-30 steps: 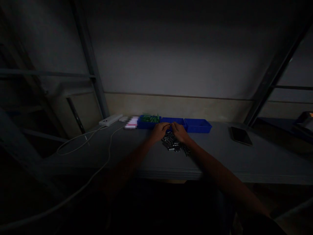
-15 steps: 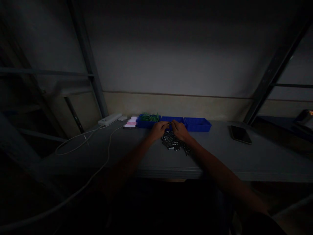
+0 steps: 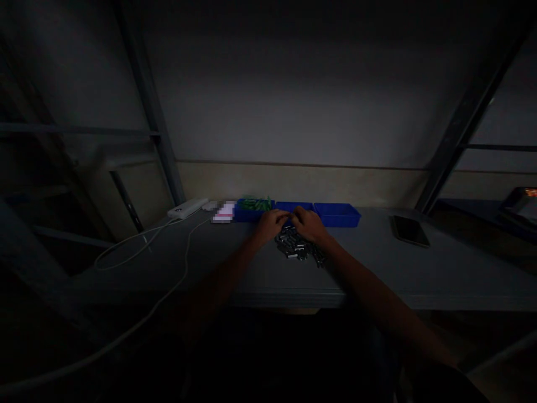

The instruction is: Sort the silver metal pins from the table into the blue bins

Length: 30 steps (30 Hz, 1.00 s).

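Observation:
My left hand (image 3: 269, 225) and my right hand (image 3: 309, 224) meet fingertip to fingertip above a pile of small metal parts (image 3: 291, 244). The fingers of both are pinched together; whatever lies between them is too small and dark to name. Behind the hands is the middle blue bin (image 3: 295, 206), partly hidden by them. The left blue bin (image 3: 247, 215) holds green pieces (image 3: 257, 204). To the right stands another blue bin (image 3: 338, 220), whose inside looks bare.
A dark phone (image 3: 410, 230) lies on the grey table (image 3: 369, 274) at the right. At the left are a white power strip (image 3: 187, 209), its cable (image 3: 185, 260) and a pink and white item (image 3: 224, 212). Metal posts stand at both sides.
The view has shifted slightly. Both hands remain together over the pile, with the fingers of my right hand a little more bent over the fingertips of my left.

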Motion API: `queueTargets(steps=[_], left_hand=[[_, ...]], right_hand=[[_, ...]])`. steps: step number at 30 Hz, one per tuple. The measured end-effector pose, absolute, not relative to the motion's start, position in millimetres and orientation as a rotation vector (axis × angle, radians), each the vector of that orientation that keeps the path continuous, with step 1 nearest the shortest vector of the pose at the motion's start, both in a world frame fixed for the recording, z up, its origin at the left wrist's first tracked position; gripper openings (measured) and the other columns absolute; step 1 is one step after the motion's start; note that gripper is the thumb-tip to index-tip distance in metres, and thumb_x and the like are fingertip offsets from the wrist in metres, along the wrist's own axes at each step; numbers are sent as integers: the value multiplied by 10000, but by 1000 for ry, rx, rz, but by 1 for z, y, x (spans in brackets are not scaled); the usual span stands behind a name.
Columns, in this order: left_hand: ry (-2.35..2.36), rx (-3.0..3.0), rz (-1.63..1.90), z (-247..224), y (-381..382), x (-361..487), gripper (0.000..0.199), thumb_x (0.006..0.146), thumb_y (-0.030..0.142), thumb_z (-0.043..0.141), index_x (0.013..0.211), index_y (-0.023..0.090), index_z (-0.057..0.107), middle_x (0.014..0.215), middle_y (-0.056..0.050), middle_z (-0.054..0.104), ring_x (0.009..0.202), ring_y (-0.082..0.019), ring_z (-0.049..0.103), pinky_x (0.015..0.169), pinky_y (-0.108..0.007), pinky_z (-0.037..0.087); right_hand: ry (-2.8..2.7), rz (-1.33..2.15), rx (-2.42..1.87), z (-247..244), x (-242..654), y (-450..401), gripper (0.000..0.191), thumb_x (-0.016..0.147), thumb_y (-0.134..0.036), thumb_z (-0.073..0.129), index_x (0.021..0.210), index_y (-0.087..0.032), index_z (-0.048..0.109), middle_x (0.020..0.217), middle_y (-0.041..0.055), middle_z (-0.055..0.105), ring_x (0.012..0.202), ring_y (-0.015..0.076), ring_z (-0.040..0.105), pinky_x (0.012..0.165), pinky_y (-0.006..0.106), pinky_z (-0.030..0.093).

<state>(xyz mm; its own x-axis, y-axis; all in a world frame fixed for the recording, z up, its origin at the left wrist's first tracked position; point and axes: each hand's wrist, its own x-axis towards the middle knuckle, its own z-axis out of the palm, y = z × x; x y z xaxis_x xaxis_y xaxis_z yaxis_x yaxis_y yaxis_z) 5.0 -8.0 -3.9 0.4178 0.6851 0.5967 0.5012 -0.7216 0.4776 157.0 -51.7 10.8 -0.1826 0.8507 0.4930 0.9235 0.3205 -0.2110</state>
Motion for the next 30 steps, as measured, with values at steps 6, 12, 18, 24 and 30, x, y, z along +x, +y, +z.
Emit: queueTargets(steps=[6,12,18,24,30], left_hand=[[1011,2332,1227,-2,-12,5,214,810,191,519,950,173,681,958,-55,706,892,-184,646,836,-335,505],[978,2254,1323,0,-16,9,239,797,191,555,1013,166,653,940,-59,709,871,-177,660,812,-306,524],[1037,2224,1340,2,-19,12,243,780,181,593,1015,157,650,930,-61,713,852,-171,666,801,-297,531],[1071,2179,1345,8,-19,8,211,794,164,563,975,162,671,957,-53,712,869,-179,663,817,-311,524],[1067,2153,1332,10,-20,7,214,787,210,586,966,139,680,971,-73,708,875,-187,662,821,-312,520]], right_hand=[[-1999,-48,-1461,7,158,-49,233,872,-296,354,930,-173,543,755,43,628,673,154,549,605,238,323],[-1689,226,-1336,3,156,-41,255,835,-316,322,765,-191,533,728,19,590,696,155,527,641,248,364],[-1592,387,-1263,4,152,-42,228,808,-327,322,730,-201,496,687,-7,547,674,149,506,632,245,384],[-1871,224,-1340,7,154,-47,298,863,-357,313,737,-183,519,668,-3,553,644,134,501,610,229,353],[-1989,72,-1388,8,159,-46,317,880,-317,308,762,-166,560,661,11,570,629,132,506,594,221,324]])
